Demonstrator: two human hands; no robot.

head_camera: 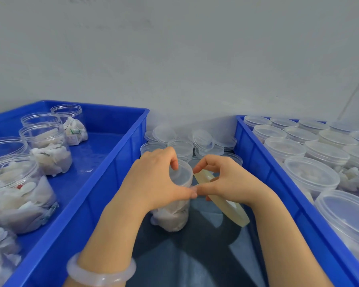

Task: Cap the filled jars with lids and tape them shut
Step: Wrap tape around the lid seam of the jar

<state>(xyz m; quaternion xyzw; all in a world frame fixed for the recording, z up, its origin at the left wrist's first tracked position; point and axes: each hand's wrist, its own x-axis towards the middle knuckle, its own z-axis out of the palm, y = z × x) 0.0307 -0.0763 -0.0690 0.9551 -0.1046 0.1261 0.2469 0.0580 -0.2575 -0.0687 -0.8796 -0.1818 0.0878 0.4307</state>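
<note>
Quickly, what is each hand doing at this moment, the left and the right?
Left hand: grips the capped jar, with fingertips on its lid.
Right hand: holds the tape roll beside the jar.

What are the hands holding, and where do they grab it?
The left hand grips the filled jar around its top, fingers on the lid. The right hand holds the tape roll by its upper part.

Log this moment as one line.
phase: taping | left hand: grips lidded clear plastic jar | right hand: holds yellowish tape roll beside jar rim
</note>
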